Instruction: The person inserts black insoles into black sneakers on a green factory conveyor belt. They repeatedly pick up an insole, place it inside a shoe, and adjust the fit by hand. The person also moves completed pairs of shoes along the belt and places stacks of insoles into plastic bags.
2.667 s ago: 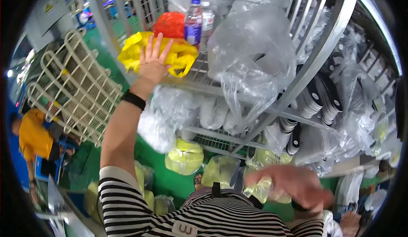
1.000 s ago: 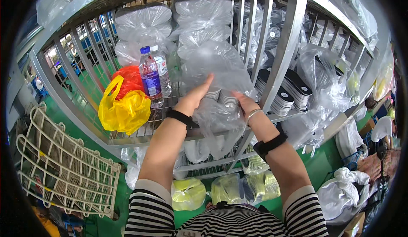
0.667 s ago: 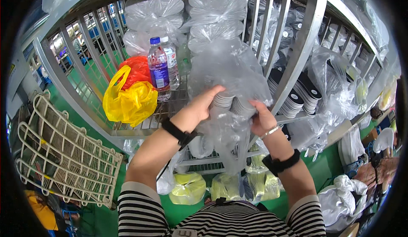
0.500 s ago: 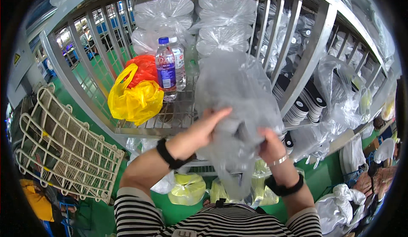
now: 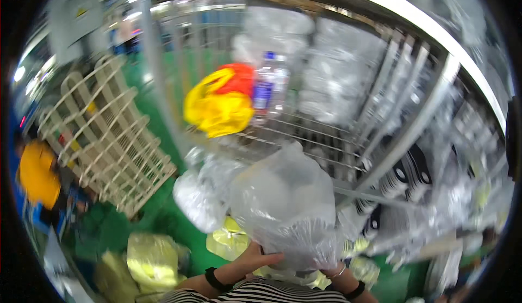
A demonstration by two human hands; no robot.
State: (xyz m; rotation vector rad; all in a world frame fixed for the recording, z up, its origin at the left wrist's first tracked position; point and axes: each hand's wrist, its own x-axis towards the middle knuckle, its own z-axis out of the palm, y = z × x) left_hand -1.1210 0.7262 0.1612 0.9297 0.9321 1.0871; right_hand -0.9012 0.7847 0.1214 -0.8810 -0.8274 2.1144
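Observation:
A full, cloudy plastic bag [image 5: 285,199] is close in front of my body, below the rack's front edge; pale, rounded contents show dimly through it. My left hand [image 5: 256,258] grips the bag's near left side, thumb laid across the film. On the near right side, my right hand [image 5: 333,272] holds the same bag, its fingers mostly hidden by the plastic. Just left of the bag hangs another bunch of clear plastic [image 5: 204,191]. Motion blur softens the picture.
The metal rack [image 5: 410,134] carries wrapped stacks [image 5: 340,69], two bottles [image 5: 265,88], and a yellow bag [image 5: 217,107] beside a red bag [image 5: 239,78]. Striped insole stacks [image 5: 416,167] sit at right. A cream slatted frame [image 5: 106,134] and yellowish wrapped bundles [image 5: 155,262] occupy the left.
My view has swung left, so the rack appears farther right. The bag has come down off the shelf toward my body, with both hands still on it.

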